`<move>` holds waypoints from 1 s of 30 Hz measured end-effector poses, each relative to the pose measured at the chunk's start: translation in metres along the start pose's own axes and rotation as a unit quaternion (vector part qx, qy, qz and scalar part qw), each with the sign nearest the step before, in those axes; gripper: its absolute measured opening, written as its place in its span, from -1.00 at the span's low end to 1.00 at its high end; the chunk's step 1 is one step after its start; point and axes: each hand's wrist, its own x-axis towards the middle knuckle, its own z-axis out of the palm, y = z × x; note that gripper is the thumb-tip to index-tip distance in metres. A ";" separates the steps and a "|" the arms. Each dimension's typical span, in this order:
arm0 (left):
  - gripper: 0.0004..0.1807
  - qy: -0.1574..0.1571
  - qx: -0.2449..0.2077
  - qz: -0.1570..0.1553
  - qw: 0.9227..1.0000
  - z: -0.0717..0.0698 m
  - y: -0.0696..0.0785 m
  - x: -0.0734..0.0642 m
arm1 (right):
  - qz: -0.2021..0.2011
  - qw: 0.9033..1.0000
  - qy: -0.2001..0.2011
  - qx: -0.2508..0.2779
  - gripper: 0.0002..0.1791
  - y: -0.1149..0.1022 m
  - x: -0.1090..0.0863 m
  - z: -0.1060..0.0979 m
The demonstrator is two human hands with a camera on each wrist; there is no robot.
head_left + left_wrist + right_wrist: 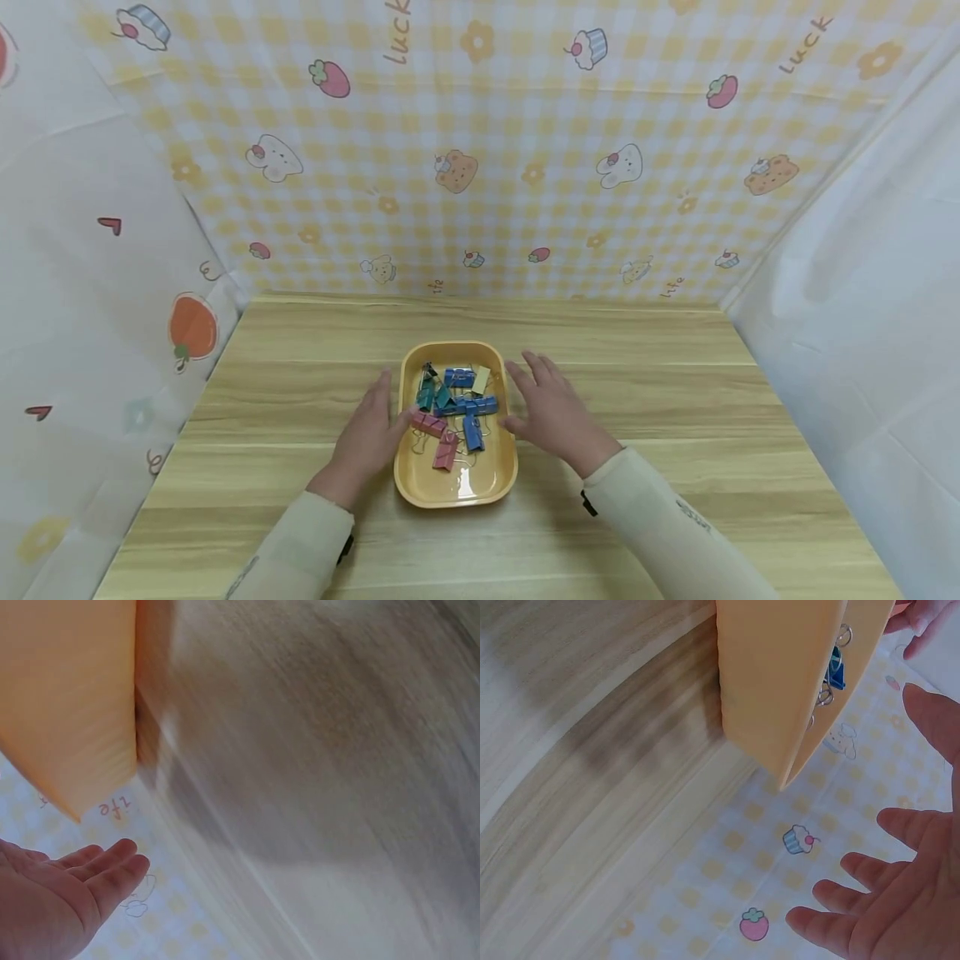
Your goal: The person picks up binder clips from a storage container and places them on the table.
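A yellow-orange plastic tray (480, 492) sits on the wooden table and holds several binder clips. Two pink binder clips (446, 451) lie toward the near left of the tray, blue binder clips (473, 433) at the middle and right, green binder clips (425, 395) at the left, a yellow binder clip (482, 380) and a small black binder clip (430, 370) near the far end. My left hand (366, 437) is at the tray's left side, thumb over the rim, fingers extended. On the right side my right hand (553, 410) has its fingers spread, thumb near the rim. Neither holds a clip.
The wood-grain table (645, 375) extends around the tray on all sides. Behind it hangs a yellow checked cloth (510, 208) with cartoon prints. White cloth panels (870, 333) border the table on both sides.
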 end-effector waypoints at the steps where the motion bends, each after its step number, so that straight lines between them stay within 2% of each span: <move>1: -0.10 -0.001 -0.003 0.000 1.000 0.001 -0.001 0.001 | -0.002 1.000 -0.001 0.000 -0.05 0.000 0.001 0.001; 12: -0.16 -0.012 -0.032 -0.010 0.999 0.003 0.002 0.013 | -0.028 0.999 -0.011 -0.014 -0.06 -0.009 0.002 0.002; 18: -0.17 -0.011 -0.042 -0.005 0.999 0.005 0.001 0.017 | -0.033 0.999 -0.021 -0.030 -0.06 -0.014 0.004 0.004; 30: -0.23 0.005 0.009 0.001 1.000 0.010 -0.001 0.021 | -0.055 0.997 -0.022 -0.045 -0.07 -0.017 0.008 0.007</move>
